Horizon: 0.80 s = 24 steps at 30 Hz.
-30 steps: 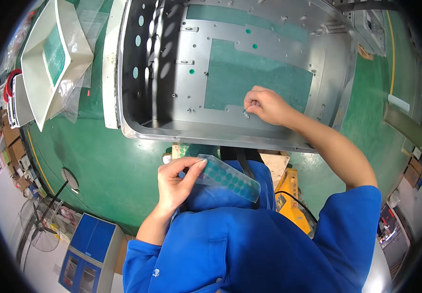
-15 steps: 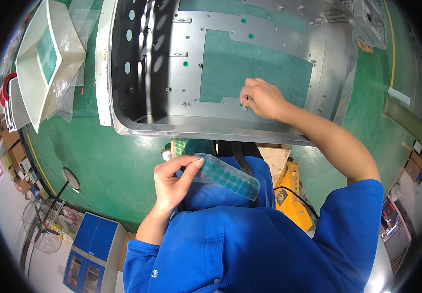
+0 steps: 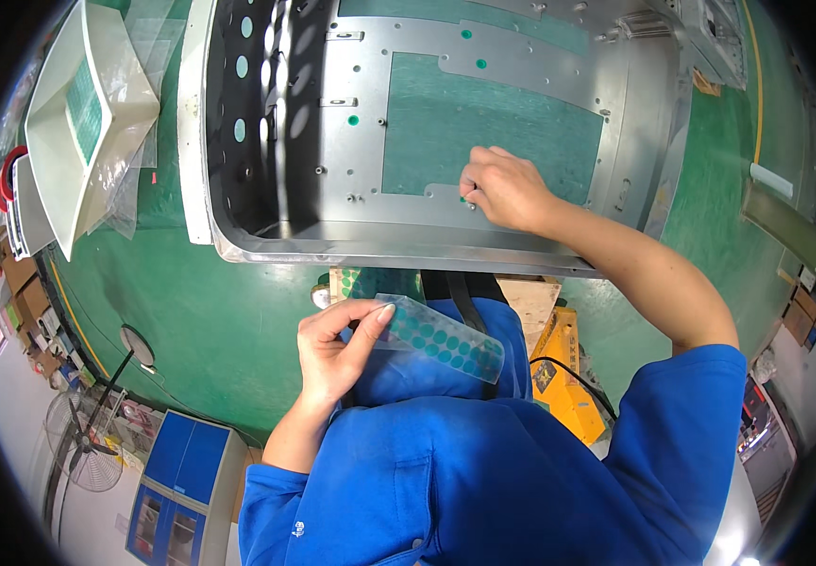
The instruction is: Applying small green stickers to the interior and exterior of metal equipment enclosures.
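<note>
- You're wearing a blue short-sleeved work shirt [image 3: 379, 491], and it's filling the bottom of the view.
- Your left hand [image 3: 337, 357] is pinching one end of a clear sticker sheet [image 3: 444, 344] between thumb and fingers, so the grip is pretty narrow.
- That sheet is slanting down to the right, just in front of your shirt, and it's showing rows of round green stickers.
- Some yellow metal equipment [image 3: 568, 391] is standing low on your right, with a light wooden board [image 3: 528, 298] sitting just beyond it.
- Your right arm is reaching forward over the near rim of a big sheet-metal enclosure [image 3: 398, 253].
- Your right hand [image 3: 507, 189] is keeping its fingers curled in a tight pinch, with a small green piece [image 3: 464, 200] showing right at the fingertips, too tiny to make out its shape.
- That hand is partly covering the near edge of a large rectangular cutout [image 3: 488, 118], and green is showing through it.
- A few round green dots [image 3: 353, 121] are sitting on the metal around the cutout, and a row of round holes [image 3: 241, 66] is running along the left wall.
- Off to the left, a white open container [image 3: 49, 141] is resting beside clear plastic sheeting [image 3: 125, 203].
- Out past your left elbow, a pedestal fan [image 3: 82, 441] is standing near a blue-doored cabinet [image 3: 181, 457].
</note>
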Each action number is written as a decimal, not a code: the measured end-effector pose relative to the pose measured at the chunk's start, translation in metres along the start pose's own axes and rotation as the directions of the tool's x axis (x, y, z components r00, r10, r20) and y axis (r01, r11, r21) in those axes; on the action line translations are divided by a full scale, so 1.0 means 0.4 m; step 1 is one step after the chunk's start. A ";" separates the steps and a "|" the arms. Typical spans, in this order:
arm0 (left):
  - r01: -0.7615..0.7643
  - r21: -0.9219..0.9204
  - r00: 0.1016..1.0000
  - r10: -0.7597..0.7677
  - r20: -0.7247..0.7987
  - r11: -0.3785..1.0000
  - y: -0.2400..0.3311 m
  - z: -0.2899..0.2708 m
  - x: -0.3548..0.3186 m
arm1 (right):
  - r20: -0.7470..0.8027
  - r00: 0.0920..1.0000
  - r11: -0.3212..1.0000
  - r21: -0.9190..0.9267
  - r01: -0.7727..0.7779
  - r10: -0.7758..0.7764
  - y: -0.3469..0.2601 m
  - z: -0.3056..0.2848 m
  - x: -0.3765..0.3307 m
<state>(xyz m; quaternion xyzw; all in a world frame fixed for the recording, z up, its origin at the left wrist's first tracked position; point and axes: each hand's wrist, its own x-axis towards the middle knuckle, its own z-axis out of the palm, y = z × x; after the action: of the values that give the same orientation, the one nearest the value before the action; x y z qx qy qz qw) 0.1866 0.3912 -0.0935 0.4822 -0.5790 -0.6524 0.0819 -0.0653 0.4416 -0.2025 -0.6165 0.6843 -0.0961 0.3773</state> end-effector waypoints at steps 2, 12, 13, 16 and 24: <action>0.005 -0.006 1.000 -0.005 0.002 1.000 0.003 0.002 0.001 | -0.011 1.000 1.000 -0.008 0.009 -0.009 -0.001 -0.001 -0.002; -0.006 -0.018 0.999 0.006 -0.034 1.000 -0.002 0.008 0.004 | -0.099 0.995 0.999 0.006 0.034 -0.034 0.002 0.009 -0.006; -0.008 -0.013 0.999 0.007 -0.034 1.000 -0.001 0.008 0.004 | -0.097 0.995 0.999 0.021 0.024 -0.022 -0.003 0.004 -0.004; -0.025 -0.007 0.999 0.025 -0.028 1.000 0.009 0.008 0.005 | -0.083 0.997 0.997 0.071 0.014 -0.008 -0.002 -0.004 0.002; 0.020 -0.227 0.998 -0.033 -0.054 0.974 0.096 -0.021 0.018 | 0.142 0.956 0.961 0.063 -0.268 0.257 -0.015 -0.065 0.045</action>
<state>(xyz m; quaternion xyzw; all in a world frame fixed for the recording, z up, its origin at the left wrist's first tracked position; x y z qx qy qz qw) 0.1716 0.3683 -0.0641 0.4959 -0.4918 -0.7011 0.1440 -0.0763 0.4152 -0.1879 -0.5092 0.7291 -0.0320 0.4561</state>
